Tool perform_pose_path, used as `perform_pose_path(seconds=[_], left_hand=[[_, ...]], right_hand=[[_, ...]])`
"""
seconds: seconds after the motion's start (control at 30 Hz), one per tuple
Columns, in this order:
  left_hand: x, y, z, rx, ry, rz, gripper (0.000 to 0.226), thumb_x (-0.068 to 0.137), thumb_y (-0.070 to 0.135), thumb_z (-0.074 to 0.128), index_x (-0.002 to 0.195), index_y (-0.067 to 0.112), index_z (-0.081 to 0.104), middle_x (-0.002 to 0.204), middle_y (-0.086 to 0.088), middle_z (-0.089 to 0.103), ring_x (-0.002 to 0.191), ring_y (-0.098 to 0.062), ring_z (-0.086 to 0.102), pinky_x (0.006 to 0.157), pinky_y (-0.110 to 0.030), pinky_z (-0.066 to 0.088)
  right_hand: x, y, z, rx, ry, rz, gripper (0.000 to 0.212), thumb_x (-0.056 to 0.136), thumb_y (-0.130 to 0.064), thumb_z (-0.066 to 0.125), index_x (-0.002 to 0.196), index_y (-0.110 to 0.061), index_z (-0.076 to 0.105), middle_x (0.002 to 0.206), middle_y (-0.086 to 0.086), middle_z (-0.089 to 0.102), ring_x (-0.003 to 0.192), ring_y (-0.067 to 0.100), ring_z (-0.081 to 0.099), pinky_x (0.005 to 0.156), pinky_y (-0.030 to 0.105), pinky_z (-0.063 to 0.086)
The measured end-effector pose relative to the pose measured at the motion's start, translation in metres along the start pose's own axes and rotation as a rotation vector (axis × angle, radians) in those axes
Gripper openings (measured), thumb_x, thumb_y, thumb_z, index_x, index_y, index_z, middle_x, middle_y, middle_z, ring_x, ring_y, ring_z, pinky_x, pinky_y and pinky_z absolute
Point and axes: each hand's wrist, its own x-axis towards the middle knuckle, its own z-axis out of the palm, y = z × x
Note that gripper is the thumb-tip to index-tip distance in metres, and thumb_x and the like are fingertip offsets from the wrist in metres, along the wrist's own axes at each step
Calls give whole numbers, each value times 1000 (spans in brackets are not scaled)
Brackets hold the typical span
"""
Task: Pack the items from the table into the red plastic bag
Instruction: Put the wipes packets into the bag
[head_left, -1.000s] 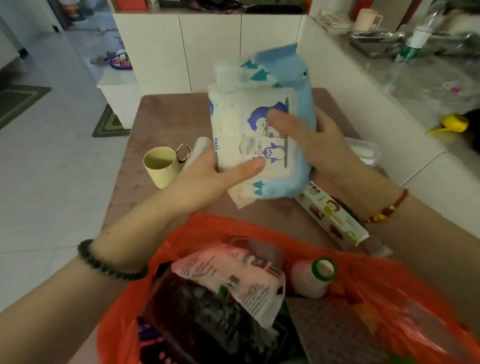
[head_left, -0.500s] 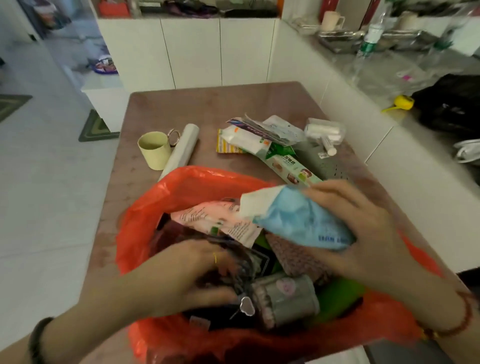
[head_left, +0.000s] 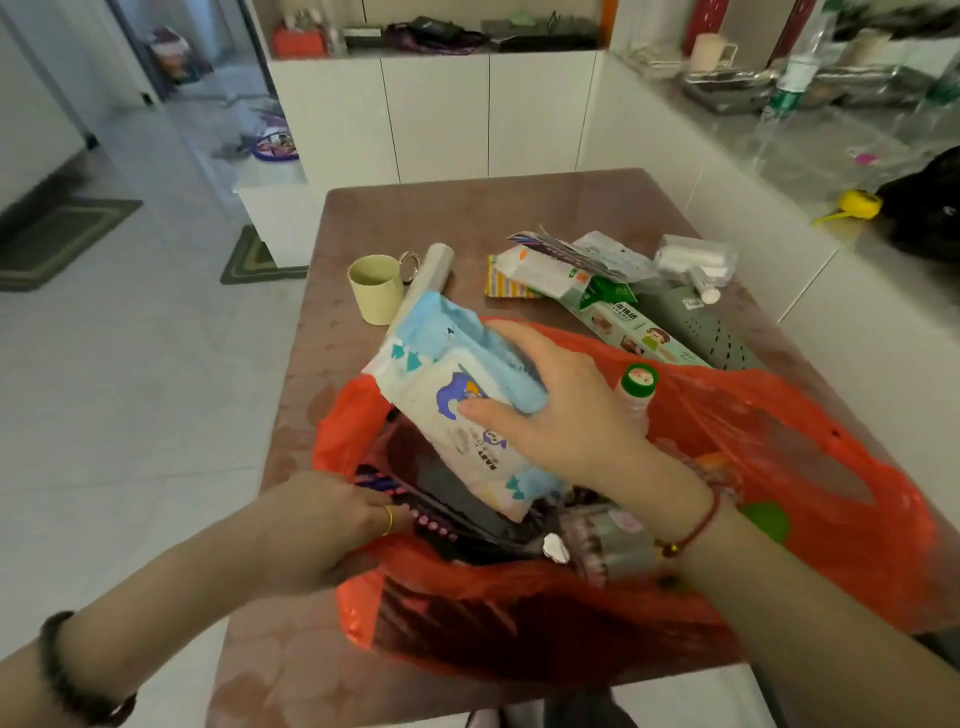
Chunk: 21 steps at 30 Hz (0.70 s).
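Since a moment ago the blue-and-white soft pack of baby wipes (head_left: 462, 415) has tilted upright in the red plastic bag (head_left: 779, 457), right hand (head_left: 566, 415) gripping it, left hand (head_left: 317, 525) pinching the rim; next, I judge, push it down.

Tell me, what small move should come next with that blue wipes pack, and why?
Probably push the wipes pack further down into the red bag. The right hand grips it tilted, its lower end inside the opening and its upper end poking above the rim. The left hand holds the bag's near edge, so the mouth looks open enough.
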Motion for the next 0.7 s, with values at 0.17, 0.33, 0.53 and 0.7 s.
perform_pose_path(seconds=[0.17,0.33,0.53,0.7], left_hand=[[-7,4,-9,119,33,22,29,71,37,40,83,36,66,66,15,69,50,-4,60,45,-12,42],[-14,11,-26,46,160,99,31,84,61,36,98,37,51,72,18,69,58,-1,59,64,-14,36],[-27,0,-4,-662,460,-485,95,46,84,57,128,52,23,134,36,30,124,19,26,106,-7,24],[-29,26,31,-1572,222,-1071,131,14,68,80,133,34,37,129,-1,55,107,-26,57,76,-47,54]], right_hand=[[26,22,32,-178,-465,110,30,82,-42,59,103,-20,62,101,0,68,85,18,63,78,35,51],[6,29,31,-424,-301,-40,33,83,-47,56,103,-21,61,108,-4,58,101,15,51,83,29,42],[-49,72,-80,-447,354,369,76,74,-53,64,138,-23,36,142,14,39,131,31,34,108,48,30],[-134,157,-106,177,195,891,104,26,-76,75,118,-39,45,122,-2,55,114,24,54,95,48,43]])
